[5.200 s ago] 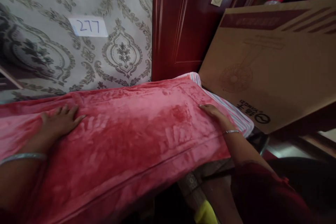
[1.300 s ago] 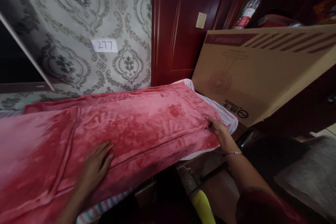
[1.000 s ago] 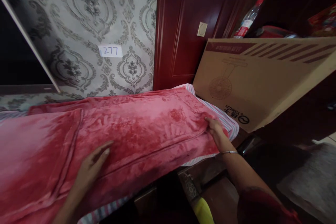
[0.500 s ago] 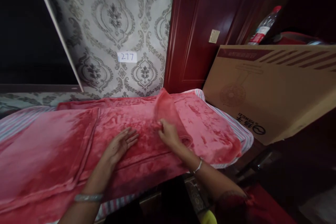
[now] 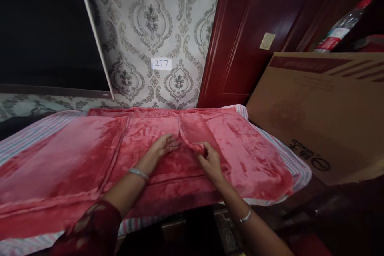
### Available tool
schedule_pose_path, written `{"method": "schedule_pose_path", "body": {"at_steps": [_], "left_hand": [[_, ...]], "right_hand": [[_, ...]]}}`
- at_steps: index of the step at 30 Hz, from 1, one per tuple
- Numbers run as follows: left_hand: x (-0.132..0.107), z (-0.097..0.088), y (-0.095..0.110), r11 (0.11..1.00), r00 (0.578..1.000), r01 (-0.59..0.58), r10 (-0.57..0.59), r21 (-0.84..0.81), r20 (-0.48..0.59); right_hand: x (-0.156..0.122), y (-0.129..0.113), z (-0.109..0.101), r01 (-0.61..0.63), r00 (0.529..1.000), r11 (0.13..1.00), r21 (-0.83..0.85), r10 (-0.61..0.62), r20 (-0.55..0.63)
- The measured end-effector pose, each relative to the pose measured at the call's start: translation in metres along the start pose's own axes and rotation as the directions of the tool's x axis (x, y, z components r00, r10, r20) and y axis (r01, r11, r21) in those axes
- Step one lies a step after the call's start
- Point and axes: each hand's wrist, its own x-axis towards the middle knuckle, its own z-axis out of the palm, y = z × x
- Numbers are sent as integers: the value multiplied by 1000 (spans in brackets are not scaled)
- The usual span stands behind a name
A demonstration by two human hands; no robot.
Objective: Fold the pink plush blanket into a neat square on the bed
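A plush pinkish-red blanket lies spread and partly folded over a striped cloth. My right hand is closed on the edge of a flap of this blanket, which is turned over toward the right. Just left of that edge, my left hand rests near the blanket's surface, fingers stretched out and holding nothing. Another folded layer of the blanket lies at the left, its hem running from back to front.
A large cardboard box stands at the right, with a plastic bottle above its top edge. Behind the blanket are a patterned wall, a dark red door panel and, at left, a dark screen.
The raised blanket flap has come down and lies flatter, its edge still in my right hand. My left hand has moved right, closer to the flap. The view has shifted left.
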Motion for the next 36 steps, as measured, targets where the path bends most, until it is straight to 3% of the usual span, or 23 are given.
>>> {"method": "schedule_pose_path", "body": {"at_steps": [4,8,12,17,19,22,25,28,31,36], "left_hand": [[39,33,13,993,994,-97,100,71,-38],[65,50,23,969,970,-223,231,102,-77],[80,62,36,937,947,-301,315,180,-59],[89,72,73,874,910,-392,414,288,-17],[90,65,89,850,896,-414,443,326,-17],[88,39,101,831,890,-396,451,391,-58],[83,7,94,829,899,-330,421,451,-117],[81,-16,80,829,904,-288,401,480,-150],[84,-22,72,821,897,-288,412,493,-163],[88,-16,70,798,877,-294,444,527,-183]], "right_hand": [[-14,4,-4,20,996,1000,-5,-19,89],[-28,18,1,42,991,999,-29,-38,125],[-28,21,6,95,990,994,-52,-89,112],[-6,0,19,190,979,979,-74,-184,85],[0,-11,32,232,969,969,-83,-223,105],[-3,-23,58,257,951,960,-113,-231,208],[-16,-30,80,228,915,955,-190,-143,377],[-26,-32,87,200,877,947,-250,-59,477],[-29,-31,84,171,884,947,-272,-26,467],[-28,-27,83,190,877,929,-316,-16,481]]}}
